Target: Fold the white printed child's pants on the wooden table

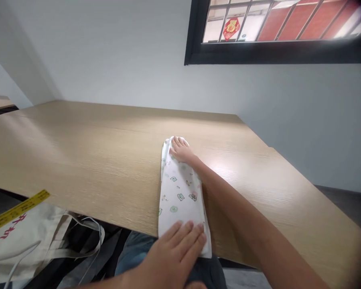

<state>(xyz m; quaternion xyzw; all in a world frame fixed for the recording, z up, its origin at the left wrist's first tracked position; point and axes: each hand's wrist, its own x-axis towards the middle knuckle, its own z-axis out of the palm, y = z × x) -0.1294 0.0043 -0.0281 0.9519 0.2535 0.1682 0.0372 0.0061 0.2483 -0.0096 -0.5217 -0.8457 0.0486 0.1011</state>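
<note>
Folded printed cloth lies on a wooden tabletop; left hand presses its near end, right hand its far end, fingers flat and open

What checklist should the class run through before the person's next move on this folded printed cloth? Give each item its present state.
1. Folded printed cloth lies flat on the wooden table: ok.
2. Right hand presses the far end of the cloth: ok.
3. Left hand rests palm down on the near end: ok.
4. Near end fully supported: not ok, it hangs past the table's front edge.
5. Long edges of the folded layers line up: cannot tell, the forearm covers the right edge.
6. Cloth bag and yellow ruler keep apart from the cloth: ok, both lie below the table at the left.
</note>
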